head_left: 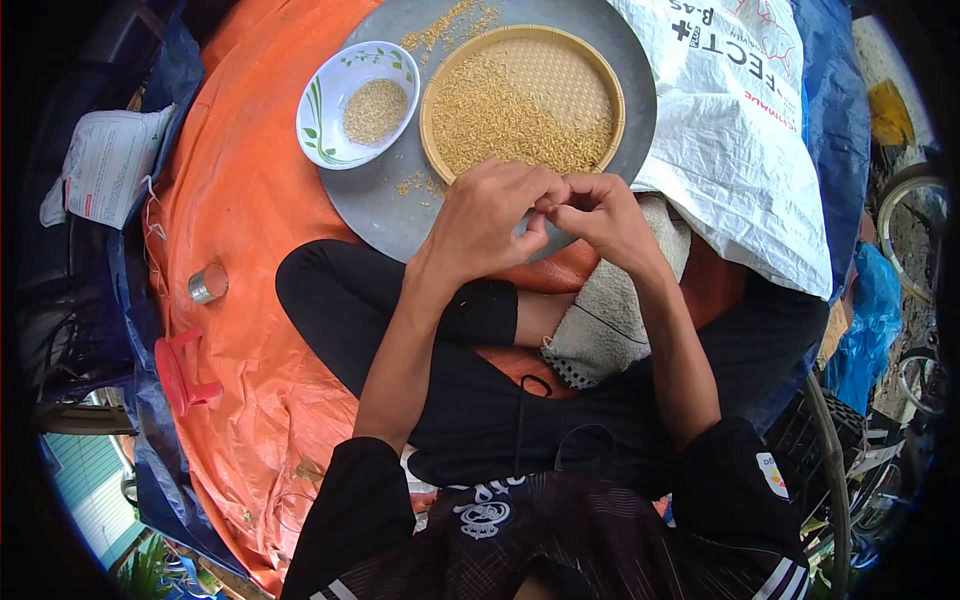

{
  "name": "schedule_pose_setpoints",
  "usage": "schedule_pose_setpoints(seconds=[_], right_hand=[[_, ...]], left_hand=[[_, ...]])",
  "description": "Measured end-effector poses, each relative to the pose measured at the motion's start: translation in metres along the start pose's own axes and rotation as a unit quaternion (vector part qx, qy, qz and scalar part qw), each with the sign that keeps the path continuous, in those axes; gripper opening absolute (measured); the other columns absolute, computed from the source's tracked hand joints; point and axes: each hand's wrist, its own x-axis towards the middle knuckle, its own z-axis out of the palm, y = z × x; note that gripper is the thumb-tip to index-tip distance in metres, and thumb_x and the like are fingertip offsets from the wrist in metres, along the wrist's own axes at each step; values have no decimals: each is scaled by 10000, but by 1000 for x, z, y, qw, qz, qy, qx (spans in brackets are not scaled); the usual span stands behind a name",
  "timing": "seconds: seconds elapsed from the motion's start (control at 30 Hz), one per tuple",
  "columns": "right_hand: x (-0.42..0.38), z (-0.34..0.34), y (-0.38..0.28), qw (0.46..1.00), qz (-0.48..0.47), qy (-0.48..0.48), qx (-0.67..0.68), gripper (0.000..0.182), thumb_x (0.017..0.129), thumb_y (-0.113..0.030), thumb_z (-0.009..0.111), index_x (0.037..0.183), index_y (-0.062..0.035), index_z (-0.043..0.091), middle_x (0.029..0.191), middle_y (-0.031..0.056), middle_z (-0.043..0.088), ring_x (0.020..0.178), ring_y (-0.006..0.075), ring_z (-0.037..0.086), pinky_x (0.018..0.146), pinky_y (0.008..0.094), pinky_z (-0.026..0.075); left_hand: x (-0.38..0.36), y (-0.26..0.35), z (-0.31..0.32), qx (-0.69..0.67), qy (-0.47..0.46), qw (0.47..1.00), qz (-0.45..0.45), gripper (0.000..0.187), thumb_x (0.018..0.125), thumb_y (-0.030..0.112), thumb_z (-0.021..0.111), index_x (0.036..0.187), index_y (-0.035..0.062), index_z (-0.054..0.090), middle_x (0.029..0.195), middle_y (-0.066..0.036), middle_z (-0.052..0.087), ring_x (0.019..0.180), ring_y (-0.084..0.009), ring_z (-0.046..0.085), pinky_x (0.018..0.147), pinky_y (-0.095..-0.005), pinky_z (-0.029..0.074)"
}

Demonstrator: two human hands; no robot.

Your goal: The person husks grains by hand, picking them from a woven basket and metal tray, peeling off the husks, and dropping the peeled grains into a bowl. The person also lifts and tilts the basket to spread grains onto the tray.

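My left hand [490, 215] and my right hand [600, 215] meet fingertip to fingertip just below the near rim of a round woven basket tray [430, 130] spread with unhusked rice grains [500, 115]. The fingers pinch together over something too small to make out, perhaps a grain. The basket rests on a large round metal tray [375, 200]. A white bowl with green leaf print [330, 100], holding a small heap of grain [375, 110], sits on that tray to the left of the basket.
I sit cross-legged on an orange tarp [250, 300]. A white printed sack [740, 130] lies to the right, a beige cloth [610, 320] on my knee. A small metal can [207, 284], a red plastic piece [180, 370] and a white bag [110, 165] lie left.
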Motion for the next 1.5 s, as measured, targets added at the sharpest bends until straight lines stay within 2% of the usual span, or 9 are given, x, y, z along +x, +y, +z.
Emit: schedule_pose_setpoints(seconds=[0.2,0.47,0.63,0.73,0.83,0.9,1.03,1.13,1.5], right_hand=[[-1,0,-7,1000,5,-12,-12,74,835,-78,678,812,-10,698,699,-66,572,680,16,475,608,233,380],[-3,2,-14,996,22,-57,-65,94,851,-77,638,789,-14,671,748,-29,623,715,40,530,646,228,424],[-7,23,-21,984,-10,-33,-173,125,809,-93,624,743,11,605,638,11,561,621,66,507,569,265,381],[-9,34,-14,969,-34,-23,-245,146,792,-110,622,746,27,598,598,64,532,561,105,495,546,305,385],[-9,44,-4,948,-72,-4,-311,187,805,-164,666,776,20,645,639,142,626,593,262,631,604,394,488],[-11,46,-4,928,-76,-3,-365,218,823,-213,711,808,0,670,708,158,680,677,336,688,654,439,531],[-10,41,-3,923,-89,24,-374,224,842,-227,726,833,-10,674,752,158,694,705,348,692,674,452,534],[-9,33,-9,922,-61,34,-382,223,862,-239,720,861,-18,689,787,165,715,763,380,708,716,484,547],[-5,19,-16,918,-62,73,-385,194,858,-213,702,877,-20,705,816,166,725,784,376,714,719,472,554]], left_hand=[[-1,-2,3,-34,13,999,2,268,684,-16,683,925,76,611,808,-51,653,746,-254,659,728,-375,517],[-13,-46,-31,-95,176,974,-108,230,771,-35,666,980,45,610,796,-24,613,758,-129,629,719,-294,512],[-21,-100,-59,30,339,891,-300,229,866,38,731,1081,7,659,884,-68,710,780,-148,677,703,-285,538],[-23,-97,-53,51,296,892,-337,275,861,61,751,1121,17,672,932,-93,734,801,-160,698,711,-312,554],[-11,-66,-28,29,153,927,-340,295,875,81,758,1150,15,673,948,-94,727,845,-141,693,734,-292,533],[-11,-61,-2,39,51,964,-260,304,849,79,765,1137,26,681,933,-121,720,828,-190,706,737,-324,548],[-13,-61,31,136,9,983,-122,302,841,65,761,1131,18,695,921,-153,707,841,-282,715,752,-393,566],[-11,-68,31,51,-45,978,-199,265,859,27,736,1122,18,714,923,-153,721,855,-284,727,760,-392,571],[-8,-60,18,-2,8,969,-246,258,874,-9,720,1131,20,724,938,-154,764,833,-268,754,744,-360,587]])
